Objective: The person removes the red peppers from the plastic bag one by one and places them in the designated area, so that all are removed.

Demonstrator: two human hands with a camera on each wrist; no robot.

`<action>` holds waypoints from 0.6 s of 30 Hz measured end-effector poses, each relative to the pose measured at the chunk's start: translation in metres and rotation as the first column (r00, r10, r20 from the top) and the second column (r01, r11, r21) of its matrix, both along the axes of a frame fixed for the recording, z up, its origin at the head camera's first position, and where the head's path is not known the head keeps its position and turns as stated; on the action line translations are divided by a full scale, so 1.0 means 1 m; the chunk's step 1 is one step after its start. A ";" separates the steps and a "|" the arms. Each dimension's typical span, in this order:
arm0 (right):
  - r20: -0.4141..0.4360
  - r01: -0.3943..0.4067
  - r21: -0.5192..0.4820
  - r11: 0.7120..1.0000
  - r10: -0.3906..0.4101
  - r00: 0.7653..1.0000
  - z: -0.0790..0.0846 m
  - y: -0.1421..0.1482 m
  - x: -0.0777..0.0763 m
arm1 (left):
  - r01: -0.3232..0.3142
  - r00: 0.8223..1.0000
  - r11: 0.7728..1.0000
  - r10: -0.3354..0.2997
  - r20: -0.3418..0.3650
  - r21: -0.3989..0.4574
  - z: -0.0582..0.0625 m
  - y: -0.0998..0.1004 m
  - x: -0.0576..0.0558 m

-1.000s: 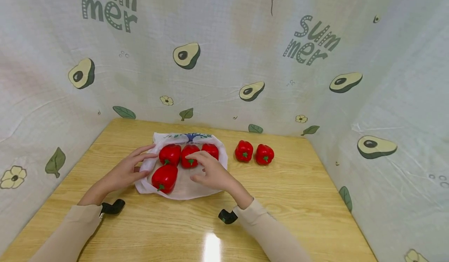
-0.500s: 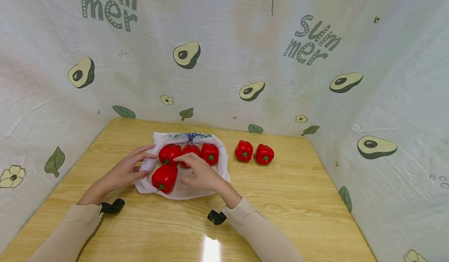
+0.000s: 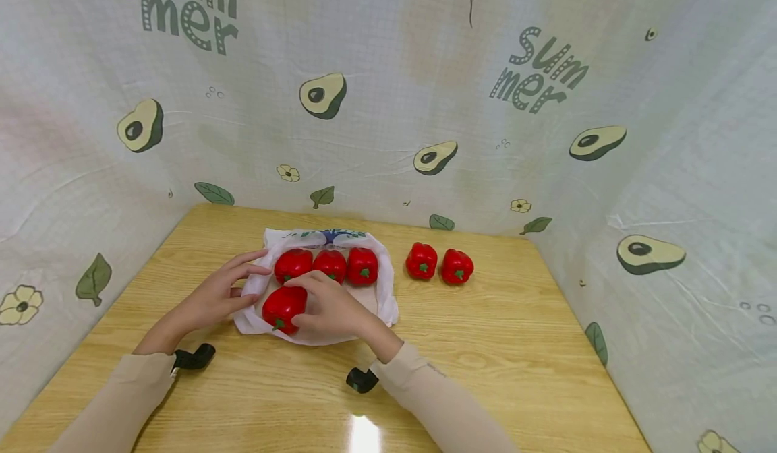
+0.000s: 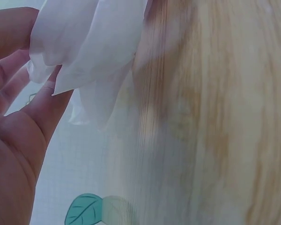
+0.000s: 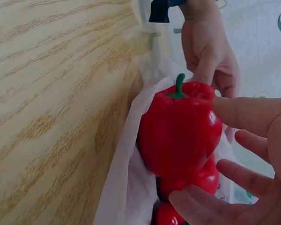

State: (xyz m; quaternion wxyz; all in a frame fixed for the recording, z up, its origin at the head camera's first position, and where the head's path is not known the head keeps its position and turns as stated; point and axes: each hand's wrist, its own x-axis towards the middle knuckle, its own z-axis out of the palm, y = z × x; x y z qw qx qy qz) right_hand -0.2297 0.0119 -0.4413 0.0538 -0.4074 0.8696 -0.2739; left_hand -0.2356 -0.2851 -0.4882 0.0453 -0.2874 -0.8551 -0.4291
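A white plastic bag (image 3: 386, 298) lies open on the table with several red bell peppers inside. My left hand (image 3: 209, 298) holds the bag's left rim; in the left wrist view the film (image 4: 96, 56) passes between thumb and fingers. Nearest me in the bag lies one bell pepper (image 3: 282, 307), stem toward me. Over its right side reaches my right hand (image 3: 334, 308), fingers spread. The right wrist view has the thumb at the pepper (image 5: 178, 131) near its green stem, other fingers apart. Behind it sit three more peppers, including the right one (image 3: 362, 267).
Two more red bell peppers (image 3: 421, 261) stand on the wooden table (image 3: 485, 358) to the right of the bag. A printed cloth (image 3: 376, 102) with avocados hangs behind and along both sides of the table.
My right hand has moved left and toward me, from above the middle back pepper to the front-left pepper, uncovering the back row. My left hand has stayed at the bag's rim.
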 end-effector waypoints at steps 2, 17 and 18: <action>0.002 0.005 0.010 1.000 -0.005 1.000 0.000 -0.003 0.001 | -0.002 1.000 1.000 0.002 -0.001 -0.003 0.000 0.000 0.000; 0.044 0.034 0.047 0.998 -0.036 0.998 -0.008 -0.017 0.002 | -0.001 0.999 1.000 0.000 -0.042 -0.020 0.000 -0.002 0.000; 0.042 0.035 0.046 0.998 -0.037 0.998 -0.009 -0.017 0.002 | -0.001 0.999 1.000 0.000 -0.041 -0.021 0.000 -0.002 0.000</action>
